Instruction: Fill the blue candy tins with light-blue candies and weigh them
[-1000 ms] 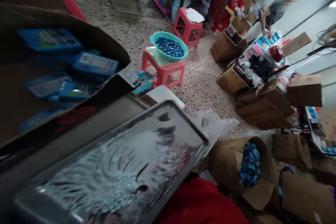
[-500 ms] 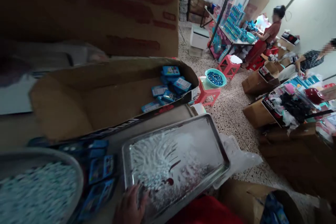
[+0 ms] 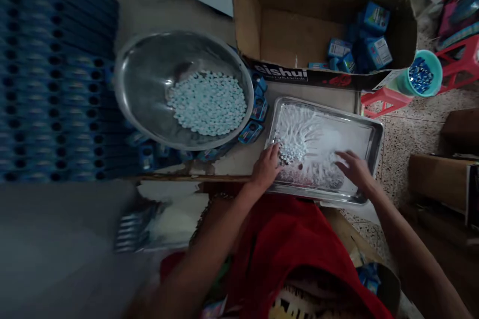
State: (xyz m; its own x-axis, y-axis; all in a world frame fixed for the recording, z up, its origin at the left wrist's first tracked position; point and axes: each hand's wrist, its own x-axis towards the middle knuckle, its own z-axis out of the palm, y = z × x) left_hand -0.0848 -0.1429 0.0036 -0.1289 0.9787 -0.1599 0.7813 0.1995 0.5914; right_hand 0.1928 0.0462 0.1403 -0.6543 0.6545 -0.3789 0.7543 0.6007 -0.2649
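A steel tray [image 3: 370, 132] spread with small white pieces lies in front of me on the table. My left hand [image 3: 266, 168] rests at the tray's near left corner, fingers curled against a heap of the pieces. My right hand [image 3: 354, 169] lies flat on the pieces in the tray's near right part, fingers stretched out. A large steel bowl [image 3: 145, 79] holding pale blue-white round pieces stands to the left of the tray. Small blue packets [image 3: 251, 132] lie between bowl and tray.
An open cardboard box [image 3: 299, 35] with blue packets inside stands behind the tray. Stacked blue trays [image 3: 52, 84] fill the left. A pink stool [image 3: 377, 102] bearing a teal bowl [image 3: 430, 67] stands on the floor at right, beside more cardboard boxes [image 3: 437, 179].
The view has swung from the room down to the table. Both hands now lie in the tray; half a second ago only the left hand showed at its edge.
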